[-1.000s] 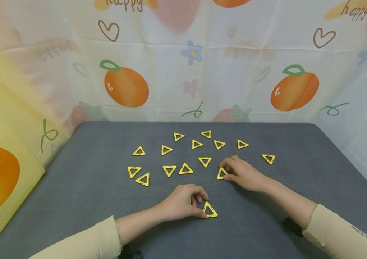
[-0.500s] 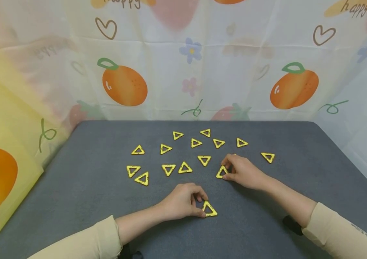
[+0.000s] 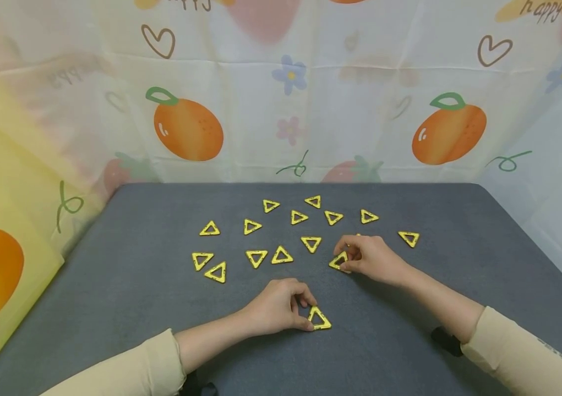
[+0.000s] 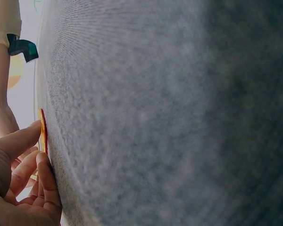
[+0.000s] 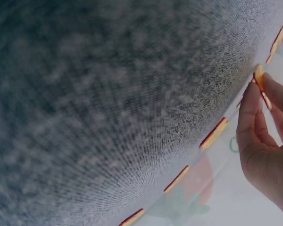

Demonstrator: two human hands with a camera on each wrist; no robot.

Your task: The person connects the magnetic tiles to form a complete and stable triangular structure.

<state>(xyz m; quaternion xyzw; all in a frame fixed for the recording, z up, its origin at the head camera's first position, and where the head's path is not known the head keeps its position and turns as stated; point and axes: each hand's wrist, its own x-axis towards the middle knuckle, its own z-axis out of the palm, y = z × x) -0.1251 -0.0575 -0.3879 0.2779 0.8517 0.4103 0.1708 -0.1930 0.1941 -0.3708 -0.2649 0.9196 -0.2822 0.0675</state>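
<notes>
- The left hand [image 3: 277,308] pinches a yellow triangle [image 3: 322,326] by its left side on the table [image 3: 385,352].
- The right hand [image 3: 374,258] pinches a second triangle [image 3: 336,260], farther back and slightly to the right.
- Other triangles [image 3: 282,261] lie scattered beyond and to both sides.

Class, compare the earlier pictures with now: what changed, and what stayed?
The right hand has turned or tilted its yellow triangle slightly, the top corner swinging rightward. Nothing was newly gripped or released. The left hand still holds its nearer triangle; the loose triangles lie as before.
</notes>
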